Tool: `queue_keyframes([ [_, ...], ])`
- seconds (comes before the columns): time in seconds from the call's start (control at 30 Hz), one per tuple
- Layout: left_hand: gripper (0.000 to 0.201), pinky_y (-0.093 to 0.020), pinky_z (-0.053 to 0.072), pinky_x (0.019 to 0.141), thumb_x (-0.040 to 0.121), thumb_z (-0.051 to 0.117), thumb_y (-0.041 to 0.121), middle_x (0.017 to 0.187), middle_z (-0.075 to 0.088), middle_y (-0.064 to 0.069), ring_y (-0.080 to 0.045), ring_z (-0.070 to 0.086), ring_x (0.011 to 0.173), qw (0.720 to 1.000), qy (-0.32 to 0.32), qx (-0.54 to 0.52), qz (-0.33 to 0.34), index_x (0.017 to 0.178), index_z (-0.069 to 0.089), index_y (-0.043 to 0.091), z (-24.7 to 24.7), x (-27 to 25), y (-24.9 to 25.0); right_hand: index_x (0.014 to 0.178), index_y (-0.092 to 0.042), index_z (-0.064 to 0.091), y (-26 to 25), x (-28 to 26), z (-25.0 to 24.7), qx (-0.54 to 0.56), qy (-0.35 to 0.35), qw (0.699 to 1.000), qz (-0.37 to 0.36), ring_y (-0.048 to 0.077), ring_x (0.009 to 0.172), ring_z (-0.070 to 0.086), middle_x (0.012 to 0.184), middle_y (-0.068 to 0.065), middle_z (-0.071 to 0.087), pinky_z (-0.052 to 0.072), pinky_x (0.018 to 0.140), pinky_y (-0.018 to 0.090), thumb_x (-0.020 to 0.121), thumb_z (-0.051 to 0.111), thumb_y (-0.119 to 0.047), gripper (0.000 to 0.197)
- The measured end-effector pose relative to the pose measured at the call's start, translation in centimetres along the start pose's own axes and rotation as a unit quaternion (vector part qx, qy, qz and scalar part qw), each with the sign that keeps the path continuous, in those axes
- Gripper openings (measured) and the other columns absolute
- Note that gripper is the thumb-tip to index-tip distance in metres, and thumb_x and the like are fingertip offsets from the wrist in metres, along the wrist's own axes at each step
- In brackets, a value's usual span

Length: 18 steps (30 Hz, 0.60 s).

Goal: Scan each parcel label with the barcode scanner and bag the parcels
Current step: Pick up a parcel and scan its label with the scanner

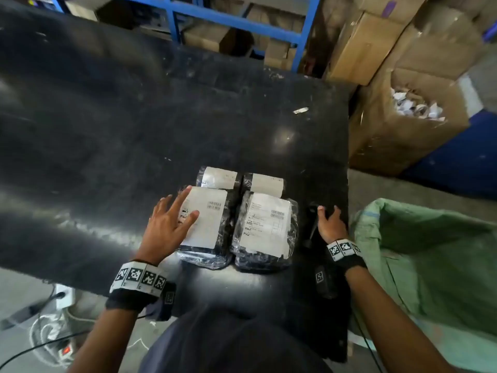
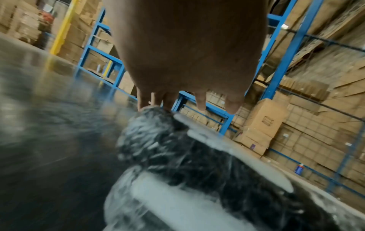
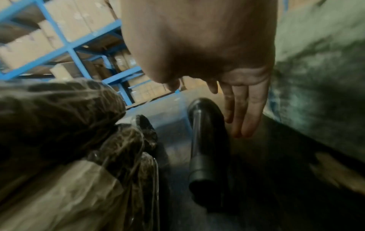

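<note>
Several black plastic-wrapped parcels with white labels lie together on the black table [image 1: 134,130]: front-left parcel [image 1: 212,230], front-right parcel [image 1: 266,227], two smaller ones behind them [image 1: 217,177]. My left hand [image 1: 183,208] is open with fingers spread over the front-left parcel's label; whether it touches is unclear. In the left wrist view its fingertips [image 2: 201,104] hover over the blurred parcels [image 2: 177,148]. The black barcode scanner [image 1: 312,227] lies on the table right of the parcels. My right hand [image 1: 329,219] is open just beside it, fingers [image 3: 245,112] straight next to the scanner [image 3: 207,140], not gripping it.
A green woven bag [image 1: 430,251] stands open off the table's right edge. An open carton of paper scraps [image 1: 414,109] and stacked cartons sit behind it. Blue racking [image 1: 242,17] runs along the back. A white scrap [image 1: 300,110] lies on the table.
</note>
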State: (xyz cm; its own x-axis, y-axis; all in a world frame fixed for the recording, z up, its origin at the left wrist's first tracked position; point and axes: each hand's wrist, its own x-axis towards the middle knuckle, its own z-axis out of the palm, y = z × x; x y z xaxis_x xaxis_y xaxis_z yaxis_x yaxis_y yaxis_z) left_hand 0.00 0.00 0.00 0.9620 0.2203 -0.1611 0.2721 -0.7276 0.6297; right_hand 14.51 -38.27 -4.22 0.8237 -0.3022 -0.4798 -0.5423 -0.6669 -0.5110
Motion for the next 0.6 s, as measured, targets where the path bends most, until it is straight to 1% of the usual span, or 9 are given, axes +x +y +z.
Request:
queue_keyframes([
  [0.07, 0.077, -0.055, 0.042, 0.109, 0.082, 0.035, 0.078, 0.153, 0.042, -0.011, -0.034, 0.042, 0.14, 0.999, -0.007, -0.038, -0.019, 0.154, 0.023, 0.052, 0.0, -0.2, -0.6, 0.156, -0.017, 0.016, -0.3, 0.5, 0.9, 0.082, 0.009, 0.996, 0.02, 0.044, 0.134, 0.043, 0.149, 0.025, 0.043, 0.033, 0.109, 0.043, 0.101, 0.037, -0.048, 0.067],
  [0.13, 0.078, -0.049, 0.052, 0.101, 0.08, 0.045, 0.077, 0.14, 0.049, 0.0, -0.028, 0.057, 0.123, 0.995, -0.023, -0.095, -0.014, 0.152, 0.024, 0.056, 0.4, -1.1, -1.4, 0.156, -0.019, 0.016, -0.3, 1.5, 2.2, 0.183, 0.007, 0.983, 0.024, 0.042, 0.133, 0.045, 0.151, 0.022, 0.041, 0.038, 0.105, 0.043, 0.101, 0.041, -0.044, 0.065],
  [0.2, 0.08, -0.047, 0.058, 0.093, 0.077, 0.057, 0.073, 0.136, 0.054, 0.005, -0.022, 0.062, 0.116, 0.986, -0.024, -0.161, -0.024, 0.149, 0.027, 0.06, 0.6, -1.2, -1.8, 0.154, -0.025, 0.016, -0.3, 2.5, 3.5, 0.3, 0.008, 0.953, 0.047, 0.037, 0.11, 0.06, 0.136, 0.02, 0.052, 0.053, 0.08, 0.042, 0.101, 0.042, -0.044, 0.062],
  [0.23, 0.083, -0.046, 0.06, 0.09, 0.074, 0.064, 0.07, 0.134, 0.058, 0.005, -0.019, 0.064, 0.115, 0.981, -0.023, -0.189, -0.032, 0.148, 0.029, 0.06, 0.6, -1.0, -1.9, 0.152, -0.029, 0.017, -0.2, 3.0, 3.9, 0.356, 0.006, 0.932, 0.069, 0.031, 0.091, 0.062, 0.121, 0.018, 0.056, 0.054, 0.067, 0.039, 0.101, 0.041, -0.044, 0.059],
  [0.27, 0.086, -0.045, 0.061, 0.088, 0.072, 0.071, 0.066, 0.133, 0.061, 0.007, -0.016, 0.065, 0.115, 0.976, -0.026, -0.212, -0.036, 0.148, 0.031, 0.059, 0.8, -0.7, -2.1, 0.151, -0.031, 0.018, -0.4, 3.3, 4.1, 0.392, 0.007, 0.916, 0.088, 0.026, 0.078, 0.06, 0.11, 0.017, 0.055, 0.054, 0.06, 0.036, 0.101, 0.04, -0.045, 0.057],
  [0.33, 0.091, -0.041, 0.062, 0.088, 0.073, 0.084, 0.05, 0.128, 0.066, 0.019, -0.01, 0.066, 0.116, 0.962, -0.028, -0.267, -0.049, 0.15, 0.036, 0.051, 1.0, -0.7, -1.9, 0.149, -0.033, 0.02, -0.5, 3.3, 4.3, 0.414, 0.006, 0.904, 0.106, 0.023, 0.067, 0.057, 0.104, 0.018, 0.055, 0.053, 0.052, 0.031, 0.101, 0.037, -0.048, 0.053],
  [0.43, 0.088, -0.038, 0.061, 0.088, 0.077, 0.08, 0.022, 0.123, 0.067, 0.029, -0.006, 0.066, 0.117, 0.949, -0.022, -0.309, -0.06, 0.152, 0.038, 0.04, 1.3, -0.6, -1.9, 0.147, -0.031, 0.023, -0.4, 3.5, 4.5, 0.41, 0.008, 0.906, 0.105, 0.023, 0.059, 0.057, 0.1, 0.019, 0.058, 0.048, 0.039, 0.023, 0.101, 0.036, -0.049, 0.051],
  [0.5, 0.084, -0.038, 0.062, 0.087, 0.081, 0.078, 0.02, 0.121, 0.067, 0.027, -0.004, 0.067, 0.114, 0.955, -0.019, -0.29, -0.062, 0.152, 0.038, 0.041, 1.5, -0.4, -2.2, 0.146, -0.03, 0.023, -0.2, 3.7, 4.5, 0.401, 0.007, 0.91, 0.105, 0.023, 0.056, 0.055, 0.092, 0.017, 0.06, 0.046, 0.038, 0.022, 0.101, 0.036, -0.05, 0.051],
  [0.6, 0.078, -0.035, 0.06, 0.091, 0.086, 0.076, 0.025, 0.124, 0.064, 0.026, 0.004, 0.065, 0.111, 0.969, -0.005, -0.239, -0.052, 0.151, 0.038, 0.045, 1.6, -0.4, -2.4, 0.146, -0.029, 0.024, 0.1, 3.7, 4.2, 0.386, 0.003, 0.917, 0.098, 0.023, 0.054, 0.053, 0.092, 0.019, 0.061, 0.044, 0.037, 0.02, 0.101, 0.036, -0.05, 0.051],
])
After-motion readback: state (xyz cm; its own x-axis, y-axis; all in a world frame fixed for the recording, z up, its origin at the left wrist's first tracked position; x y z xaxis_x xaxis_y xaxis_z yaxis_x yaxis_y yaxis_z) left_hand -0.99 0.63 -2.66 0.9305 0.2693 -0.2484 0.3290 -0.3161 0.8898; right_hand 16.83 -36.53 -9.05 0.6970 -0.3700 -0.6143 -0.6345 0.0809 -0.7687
